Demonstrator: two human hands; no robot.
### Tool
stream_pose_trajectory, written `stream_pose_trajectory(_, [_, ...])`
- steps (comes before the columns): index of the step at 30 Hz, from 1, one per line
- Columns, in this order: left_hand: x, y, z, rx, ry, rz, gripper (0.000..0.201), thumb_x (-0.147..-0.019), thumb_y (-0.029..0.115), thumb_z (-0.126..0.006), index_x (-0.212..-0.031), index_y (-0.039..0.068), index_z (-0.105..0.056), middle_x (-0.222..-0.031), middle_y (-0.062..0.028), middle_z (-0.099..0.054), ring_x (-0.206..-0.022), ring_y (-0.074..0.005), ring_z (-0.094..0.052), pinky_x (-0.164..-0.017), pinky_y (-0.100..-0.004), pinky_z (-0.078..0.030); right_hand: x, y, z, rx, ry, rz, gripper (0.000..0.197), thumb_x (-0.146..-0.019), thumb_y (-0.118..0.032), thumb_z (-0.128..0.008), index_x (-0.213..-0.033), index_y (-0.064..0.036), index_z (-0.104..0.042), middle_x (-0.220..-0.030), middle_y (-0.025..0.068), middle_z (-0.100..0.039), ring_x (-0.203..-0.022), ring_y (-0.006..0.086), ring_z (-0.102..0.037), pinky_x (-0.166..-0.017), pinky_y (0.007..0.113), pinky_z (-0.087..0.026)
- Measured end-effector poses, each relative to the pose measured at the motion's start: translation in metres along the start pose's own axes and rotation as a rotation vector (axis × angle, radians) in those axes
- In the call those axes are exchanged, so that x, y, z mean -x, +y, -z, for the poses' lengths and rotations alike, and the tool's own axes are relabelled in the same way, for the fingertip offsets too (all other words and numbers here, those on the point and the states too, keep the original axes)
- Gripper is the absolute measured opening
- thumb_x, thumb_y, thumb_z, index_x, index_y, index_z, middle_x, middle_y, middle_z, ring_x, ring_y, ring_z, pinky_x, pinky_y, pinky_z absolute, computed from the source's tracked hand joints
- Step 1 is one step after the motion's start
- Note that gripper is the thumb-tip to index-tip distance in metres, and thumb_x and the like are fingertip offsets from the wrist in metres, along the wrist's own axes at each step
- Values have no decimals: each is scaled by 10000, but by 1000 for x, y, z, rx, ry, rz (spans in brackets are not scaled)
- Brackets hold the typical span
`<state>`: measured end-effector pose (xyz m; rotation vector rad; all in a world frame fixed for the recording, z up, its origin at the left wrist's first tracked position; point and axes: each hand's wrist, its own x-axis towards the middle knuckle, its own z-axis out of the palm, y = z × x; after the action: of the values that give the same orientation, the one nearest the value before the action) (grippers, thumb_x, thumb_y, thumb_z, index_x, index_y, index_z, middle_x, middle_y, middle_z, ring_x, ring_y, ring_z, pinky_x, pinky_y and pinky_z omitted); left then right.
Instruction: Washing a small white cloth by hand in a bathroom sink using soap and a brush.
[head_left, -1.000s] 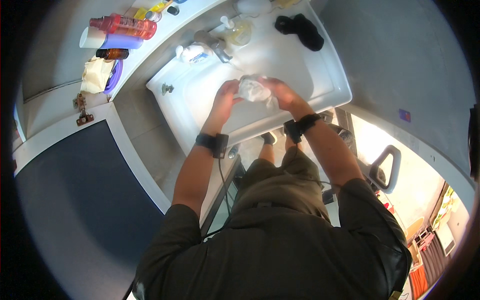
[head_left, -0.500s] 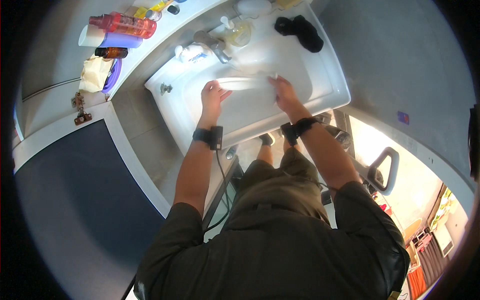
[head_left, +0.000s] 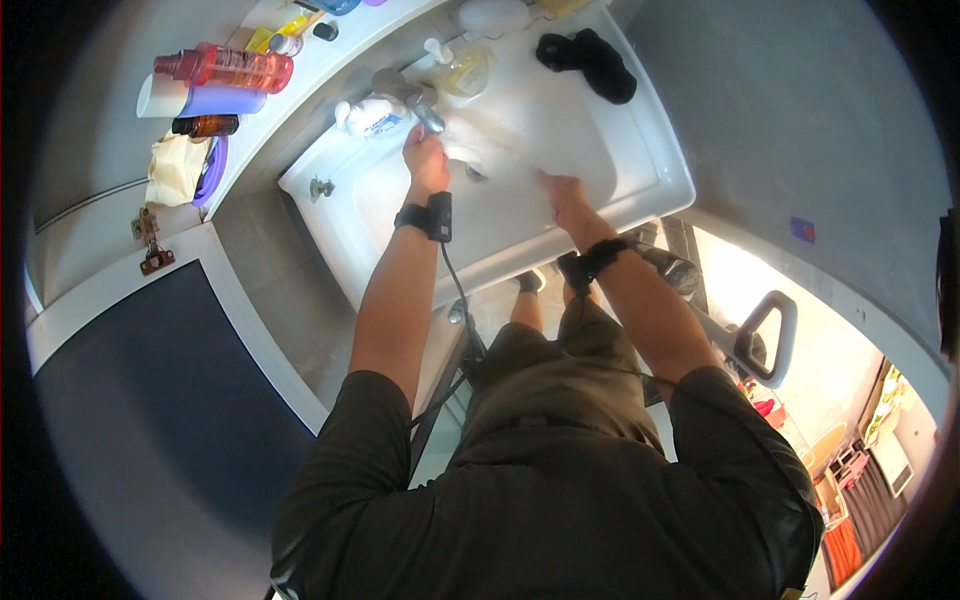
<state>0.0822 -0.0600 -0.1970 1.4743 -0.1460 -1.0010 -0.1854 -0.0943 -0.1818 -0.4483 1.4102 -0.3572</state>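
I stand over a white sink. My left hand is up by the metal tap, just below its spout. My right hand is lower and to the right, over the basin. A pale white cloth stretches between the two hands, each gripping one end. The cloth blends into the bright basin, so its edges are hard to make out. Both wrists carry black bands, and a cable runs down from the left one.
A black cloth lies on the sink's far rim, near a yellow soap pump and a white bottle. On the shelf to the left are a pink bottle, a brown bottle and a yellow rag. A grey handle is at the right.
The hands were together on a bunched pale thing, then drew apart and stretched it out. Now both have moved up toward the tap, the left one reaching it.
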Motion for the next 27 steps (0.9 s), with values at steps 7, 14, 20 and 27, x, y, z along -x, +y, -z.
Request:
stream_pose_trajectory(7, [27, 5, -26, -137, -168, -13, 253, -996, 71, -595, -1246, 62, -627, -892, 19, -644, -690, -84, -565, -607, -242, -453, 26, -2, -27, -38, -536, 399, 410, -991, -368, -649, -1159, 5, -639, -1010, 112, -682, -873, 190, -672, -701, 369, -570])
stream_pose_trajectory(14, [88, 26, -17, -534, -280, -166, 284, -959, 28, -625, -1227, 71, -707, -913, 29, -661, -742, -27, -503, -666, -179, -411, -7, -38, -99, -208, -618, 15, 340, -1007, -316, -613, -1126, 2, -609, -983, 109, -679, -803, 219, -688, -698, 372, -573])
stream_pose_trajectory(20, [99, 21, -8, -402, 57, 35, 510, -956, 280, -709, -1374, 35, -550, -1193, -77, -644, -1036, -156, -613, -860, -305, -510, -38, -20, -106, -320, -634, 69, 221, -1018, -167, -555, -1182, -26, -596, -1015, 144, -687, -821, 264, -707, -694, 390, -585])
stream_pose_trajectory(27, [92, 8, 38, -245, -248, -171, 348, -951, 159, -696, -1257, 10, -625, -1075, -29, -672, -938, -116, -619, -816, -283, -510, -30, -16, -110, -102, -642, 124, 296, -1034, -200, -529, -1230, 15, -588, -1041, 119, -688, -891, 234, -698, -723, 403, -628])
